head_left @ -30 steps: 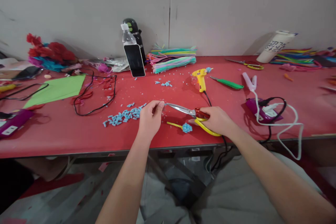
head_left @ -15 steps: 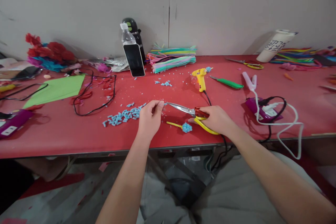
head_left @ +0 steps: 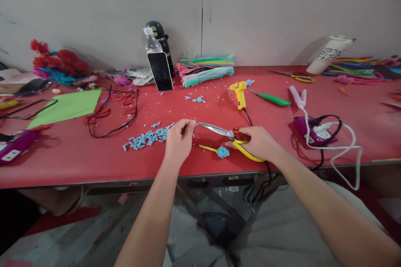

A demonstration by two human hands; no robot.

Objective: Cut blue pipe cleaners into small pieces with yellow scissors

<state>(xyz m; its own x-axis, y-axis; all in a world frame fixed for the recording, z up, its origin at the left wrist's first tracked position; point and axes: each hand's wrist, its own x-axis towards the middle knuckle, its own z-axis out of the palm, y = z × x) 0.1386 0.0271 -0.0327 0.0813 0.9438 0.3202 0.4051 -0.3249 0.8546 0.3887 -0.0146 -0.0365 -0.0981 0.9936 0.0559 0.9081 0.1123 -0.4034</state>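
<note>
My right hand is wrapped round the red and yellow handles of a pair of scissors. Their blades point left, and the tips reach the fingertips of my left hand. Thumb and forefinger of that hand pinch a small light-blue piece of pipe cleaner, mostly hidden by the fingers. Left of this hand lies a scattered pile of short blue pipe cleaner pieces. A fluffy blue ball on a yellow stem lies on the table below the scissors.
Behind my hands, a yellow glue gun stands near a green-handled tool. A phone leans on a bottle beside bundled pipe cleaners. Purple power strips and cables lie on the red table, with a green sheet at left.
The scissors have shifted very slightly, and less of the blue piece shows between their tips and my left fingers. Everything else looks the same.
</note>
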